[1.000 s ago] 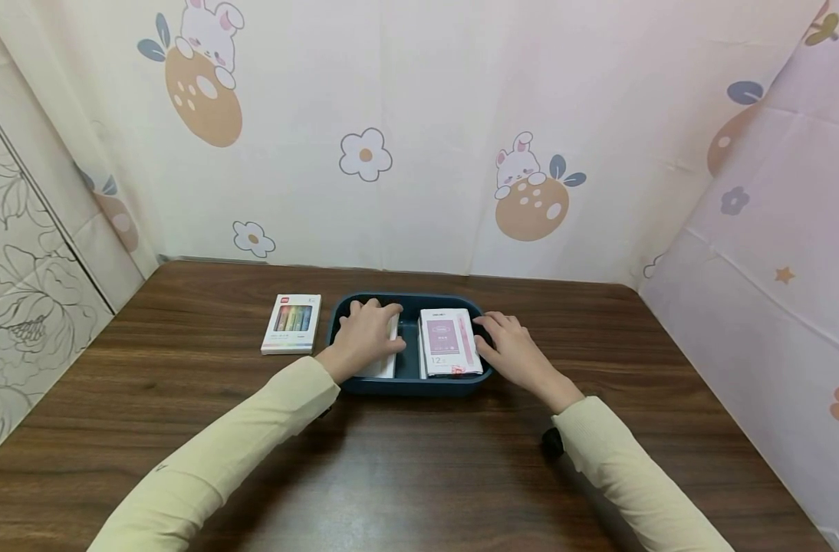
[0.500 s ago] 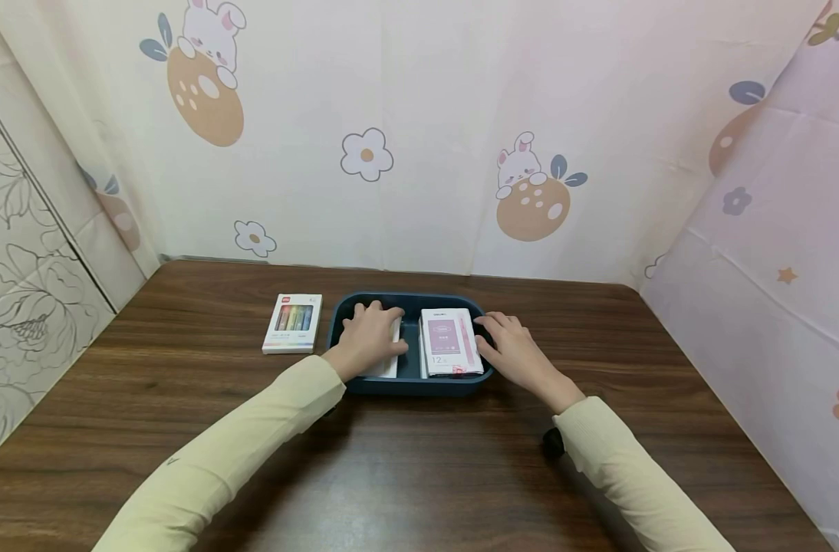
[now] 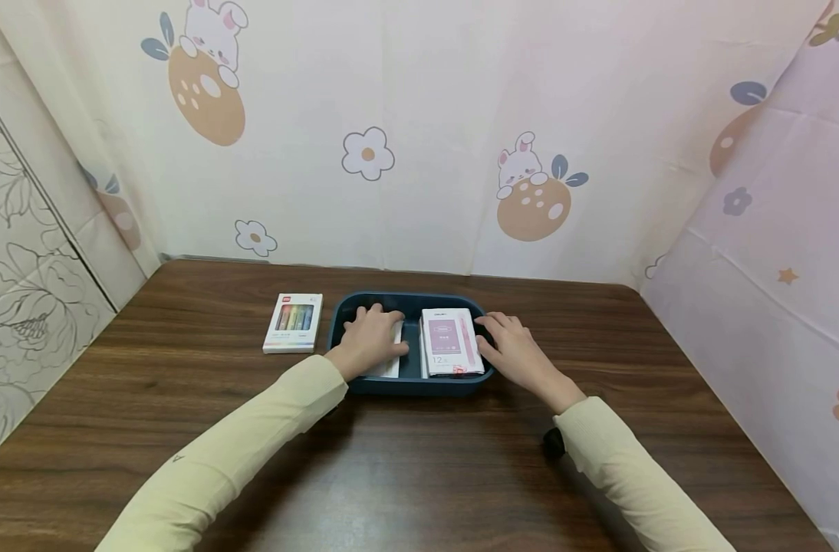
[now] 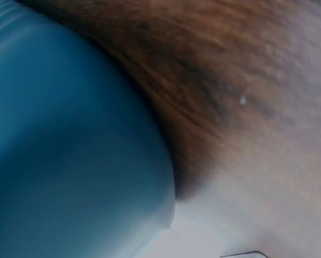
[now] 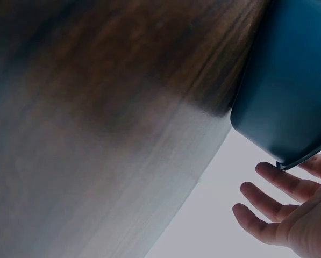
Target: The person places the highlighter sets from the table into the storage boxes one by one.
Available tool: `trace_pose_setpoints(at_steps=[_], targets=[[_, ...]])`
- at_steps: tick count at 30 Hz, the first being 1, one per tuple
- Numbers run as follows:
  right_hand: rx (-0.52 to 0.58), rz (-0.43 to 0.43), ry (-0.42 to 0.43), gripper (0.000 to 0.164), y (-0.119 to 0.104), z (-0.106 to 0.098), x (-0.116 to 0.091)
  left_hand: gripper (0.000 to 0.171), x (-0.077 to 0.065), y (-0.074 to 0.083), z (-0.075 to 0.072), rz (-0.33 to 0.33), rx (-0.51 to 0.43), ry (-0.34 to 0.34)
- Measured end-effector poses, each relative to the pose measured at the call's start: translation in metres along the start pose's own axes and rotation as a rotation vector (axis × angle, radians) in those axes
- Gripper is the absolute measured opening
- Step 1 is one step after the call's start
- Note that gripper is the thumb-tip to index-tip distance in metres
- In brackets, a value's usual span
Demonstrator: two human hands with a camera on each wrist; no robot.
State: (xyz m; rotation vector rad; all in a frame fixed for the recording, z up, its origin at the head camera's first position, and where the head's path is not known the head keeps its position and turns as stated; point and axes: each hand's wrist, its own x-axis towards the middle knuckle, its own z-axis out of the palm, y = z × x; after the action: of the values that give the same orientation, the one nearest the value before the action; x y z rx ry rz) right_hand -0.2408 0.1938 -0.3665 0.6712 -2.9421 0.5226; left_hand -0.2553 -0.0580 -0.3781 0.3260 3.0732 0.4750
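A dark blue oblong bin (image 3: 406,389) stands on the table in the head view. Inside its left half lies a white box (image 3: 390,369), mostly covered by my left hand (image 3: 369,341), whose fingers are spread over it with the thumb at its right side. A white and purple box marked 12 (image 3: 447,342) lies in the right half. My right hand (image 3: 519,353) rests at the bin's right rim, thumb and index fingertip beside that box. In the right wrist view, loosely extended fingers (image 5: 265,201) lie by the rim; one passes behind it.
Left of the bin, a white pack of coloured sticks (image 3: 293,323) lies on the brown wooden table (image 3: 406,475). A patterned curtain (image 3: 433,92) hangs behind the table's far edge, and another patterned sheet (image 3: 771,307) hangs on the right.
My left hand and the white box under it have shifted slightly to the right within the bin. The right hand stays in place.
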Motion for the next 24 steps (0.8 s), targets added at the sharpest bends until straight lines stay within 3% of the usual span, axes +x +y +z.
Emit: trace_pose_setpoints(at_steps=[10,16,24], targets=[[0.006,-0.004,0.000,0.044,0.000,0.000,0.000,0.053,-0.002,-0.001,-0.003,0.016,0.002,-0.005],[0.005,-0.005,0.006,0.044,0.000,0.000,-0.001,0.050,-0.006,-0.001,-0.010,0.058,0.022,0.006],[0.007,-0.003,0.004,0.044,0.000,0.000,-0.001,0.049,-0.013,-0.001,-0.019,0.145,0.084,0.086]])
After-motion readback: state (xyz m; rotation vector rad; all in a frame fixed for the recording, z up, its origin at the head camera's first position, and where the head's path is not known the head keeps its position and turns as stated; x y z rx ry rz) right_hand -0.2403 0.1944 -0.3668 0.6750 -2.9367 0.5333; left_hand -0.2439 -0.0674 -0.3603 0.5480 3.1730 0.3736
